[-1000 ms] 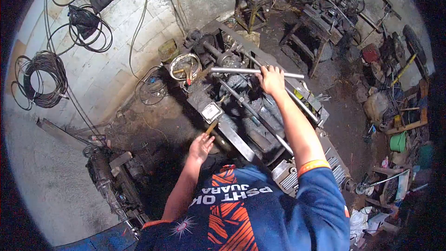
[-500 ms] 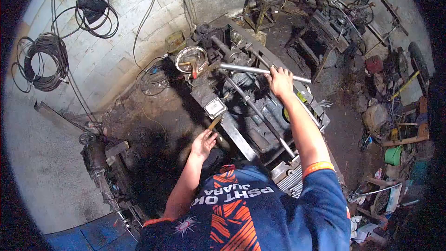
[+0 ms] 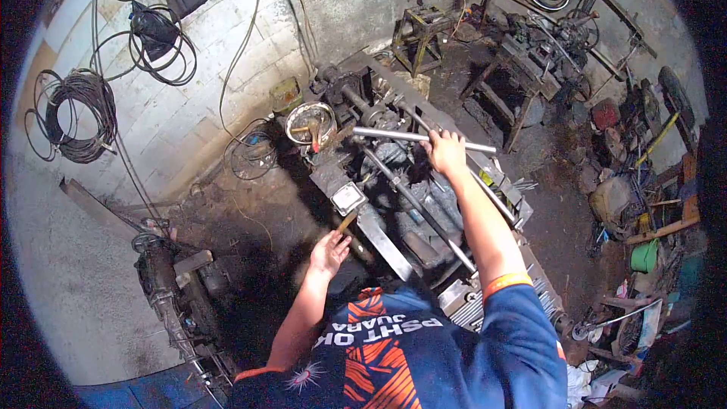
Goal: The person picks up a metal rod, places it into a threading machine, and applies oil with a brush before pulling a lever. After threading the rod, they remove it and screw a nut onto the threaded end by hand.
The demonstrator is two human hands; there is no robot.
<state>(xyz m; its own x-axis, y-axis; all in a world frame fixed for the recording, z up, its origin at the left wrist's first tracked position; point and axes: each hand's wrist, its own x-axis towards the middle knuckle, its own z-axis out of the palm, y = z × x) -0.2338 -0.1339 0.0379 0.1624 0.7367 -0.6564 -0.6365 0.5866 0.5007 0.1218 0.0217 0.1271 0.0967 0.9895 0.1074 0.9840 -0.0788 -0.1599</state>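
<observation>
My right hand [image 3: 444, 153] is wrapped over a silver metal pipe [image 3: 390, 134] that lies slantwise across the top of a greasy machine frame. My left hand [image 3: 329, 252] holds a thin brown handle [image 3: 346, 222] by its end, beside the frame's left edge. Just above that handle, a small pale square tray [image 3: 347, 198] rests on a metal plate. A round white-rimmed bowl [image 3: 310, 125] with a red-tipped tool in it stands near the pipe's left end. Beneath the pipe, a long dark rod [image 3: 420, 207] runs down through the frame.
A metal stand [image 3: 418, 39] is at the back, with a bench of machine parts [image 3: 534, 68] to its right. Piled scrap and a green container [image 3: 644, 256] lie at the right. Cable coils [image 3: 79, 116] hang on the left wall above a long machine part [image 3: 163, 280].
The whole view has shifted slightly. My right hand stays on the pipe and my left hand stays on the brown handle, with little visible movement of either.
</observation>
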